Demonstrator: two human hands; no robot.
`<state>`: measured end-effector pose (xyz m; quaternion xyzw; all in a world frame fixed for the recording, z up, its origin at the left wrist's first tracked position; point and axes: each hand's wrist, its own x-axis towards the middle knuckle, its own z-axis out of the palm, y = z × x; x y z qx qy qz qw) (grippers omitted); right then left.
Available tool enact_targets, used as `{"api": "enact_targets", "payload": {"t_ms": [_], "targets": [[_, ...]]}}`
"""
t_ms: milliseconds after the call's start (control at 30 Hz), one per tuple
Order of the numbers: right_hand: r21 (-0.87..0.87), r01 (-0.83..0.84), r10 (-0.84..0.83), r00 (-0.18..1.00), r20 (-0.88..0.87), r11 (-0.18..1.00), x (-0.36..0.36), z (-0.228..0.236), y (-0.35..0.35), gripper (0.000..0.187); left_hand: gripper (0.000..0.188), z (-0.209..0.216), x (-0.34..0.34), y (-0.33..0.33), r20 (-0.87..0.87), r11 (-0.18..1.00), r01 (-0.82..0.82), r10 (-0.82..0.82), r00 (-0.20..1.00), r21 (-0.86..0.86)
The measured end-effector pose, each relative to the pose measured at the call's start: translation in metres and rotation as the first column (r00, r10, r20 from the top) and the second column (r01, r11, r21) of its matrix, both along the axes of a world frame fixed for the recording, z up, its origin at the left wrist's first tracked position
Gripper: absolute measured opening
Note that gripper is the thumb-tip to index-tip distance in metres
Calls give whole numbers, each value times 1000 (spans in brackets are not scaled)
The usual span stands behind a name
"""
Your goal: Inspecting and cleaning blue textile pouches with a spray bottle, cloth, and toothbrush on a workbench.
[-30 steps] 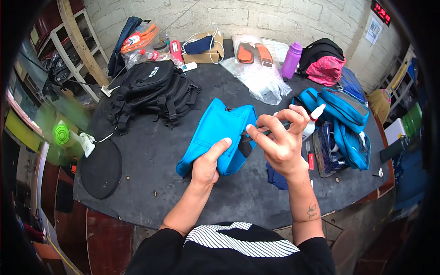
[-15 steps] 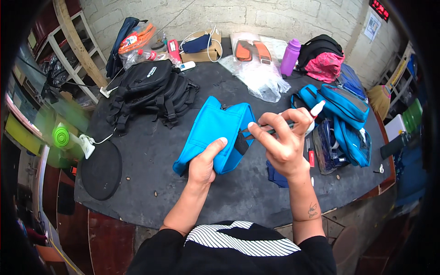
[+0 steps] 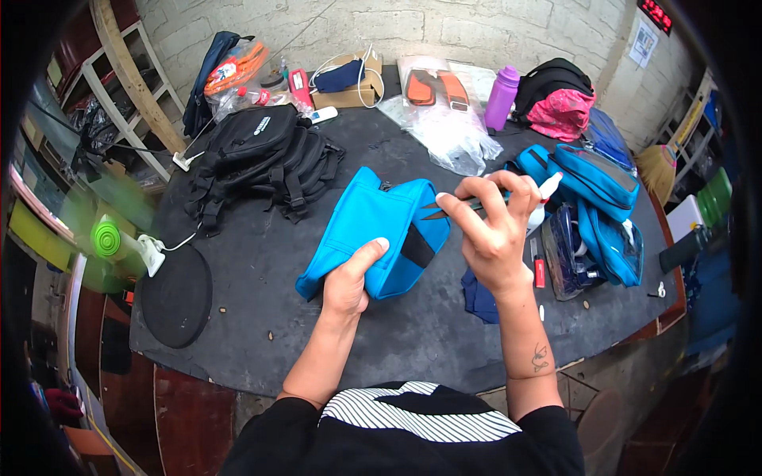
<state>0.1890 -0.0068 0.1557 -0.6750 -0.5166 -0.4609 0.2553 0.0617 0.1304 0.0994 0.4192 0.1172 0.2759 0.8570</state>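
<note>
My left hand [image 3: 349, 282] grips a bright blue fabric pouch [image 3: 341, 230] by its near side, thumb pressed on the front panel. The pouch is tilted above the table, with a black patch [image 3: 417, 247] on its right side. In my right hand [image 3: 496, 230] is a pair of thread snips [image 3: 432, 213], whose pointed blades are parted and stand at the pouch's upper right edge. My fingers hide most of the snips' handles. Whether the blades touch the fabric, I cannot tell. Just behind my right hand stands a white bottle with a red tip [image 3: 538, 213].
A black backpack [image 3: 258, 155] lies at the left, near a green fan [image 3: 107, 236]. Blue bags [image 3: 607, 198] are piled at the right beside a red-handled tool [image 3: 539, 272] and dark blue cloth [image 3: 479, 301]. A purple bottle [image 3: 502, 99] and plastic-wrapped parts [image 3: 452, 139] stand farther back.
My right hand has moved slightly up and left, bringing the snips from beside the black patch to the pouch's upper right edge. The pouch's right side has turned more into view.
</note>
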Motion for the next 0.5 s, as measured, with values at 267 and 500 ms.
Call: {"api": "enact_targets", "payload": {"t_ms": [267, 500], "targets": [[-78, -81, 81, 997, 2, 994, -8, -10, -2, 23, 54, -2, 3, 0, 0, 998, -34, 34, 999, 50], [-108, -64, 67, 997, 25, 992, -8, -2, -2, 20, 56, 1, 3, -5, 6, 998, -15, 14, 1000, 63]]}}
